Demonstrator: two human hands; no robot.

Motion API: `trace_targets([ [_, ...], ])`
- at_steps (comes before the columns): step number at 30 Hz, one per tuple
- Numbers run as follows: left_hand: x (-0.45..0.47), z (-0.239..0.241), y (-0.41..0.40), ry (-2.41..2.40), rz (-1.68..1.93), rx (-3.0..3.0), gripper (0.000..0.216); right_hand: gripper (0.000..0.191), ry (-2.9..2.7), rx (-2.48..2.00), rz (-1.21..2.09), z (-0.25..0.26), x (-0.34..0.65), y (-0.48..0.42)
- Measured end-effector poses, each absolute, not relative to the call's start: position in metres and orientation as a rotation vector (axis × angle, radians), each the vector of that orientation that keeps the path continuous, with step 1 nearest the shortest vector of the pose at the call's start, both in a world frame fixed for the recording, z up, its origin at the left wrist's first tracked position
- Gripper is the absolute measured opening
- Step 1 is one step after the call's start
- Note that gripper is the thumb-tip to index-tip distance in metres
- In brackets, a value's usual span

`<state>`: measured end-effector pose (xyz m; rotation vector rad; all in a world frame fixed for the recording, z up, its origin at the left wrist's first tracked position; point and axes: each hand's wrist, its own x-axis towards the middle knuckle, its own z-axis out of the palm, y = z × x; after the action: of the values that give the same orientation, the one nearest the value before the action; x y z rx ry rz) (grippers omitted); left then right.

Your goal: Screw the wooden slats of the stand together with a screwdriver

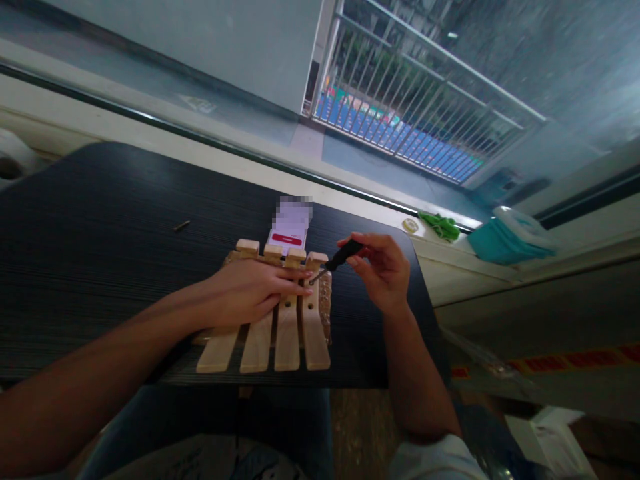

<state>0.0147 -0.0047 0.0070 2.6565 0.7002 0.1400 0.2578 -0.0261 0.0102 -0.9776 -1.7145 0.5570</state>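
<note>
A slatted wooden piece [287, 343], with several pale curved slats side by side, lies near the front edge of the dark table. My left hand [250, 290] rests flat across its slats, fingers stretched toward the rightmost one. Between the thumb and fingers of my right hand [383, 267] is a black-handled screwdriver [345, 253]. Its shaft slants down to the left, and the tip meets a hole or screw in the upper part of the rightmost slat. Another dark hole shows lower on that slat. Bubble wrap [325, 300] lies under the wood.
Behind the wood, a phone [289, 233] with a lit screen lies on the table [125, 267]. A small thin metal piece [181, 225] is at the left. On the sill are a tape roll [410, 225], a green cloth [440, 225] and a teal container [505, 240].
</note>
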Motion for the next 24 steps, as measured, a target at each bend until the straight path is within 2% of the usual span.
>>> trace_targets([
  [24, 0.0145, 0.0073, -0.0051, 0.71, 0.133, 2.64, 0.049, 0.03, -1.686, -0.925, 0.259, 0.0052, 0.2525, -0.0214],
])
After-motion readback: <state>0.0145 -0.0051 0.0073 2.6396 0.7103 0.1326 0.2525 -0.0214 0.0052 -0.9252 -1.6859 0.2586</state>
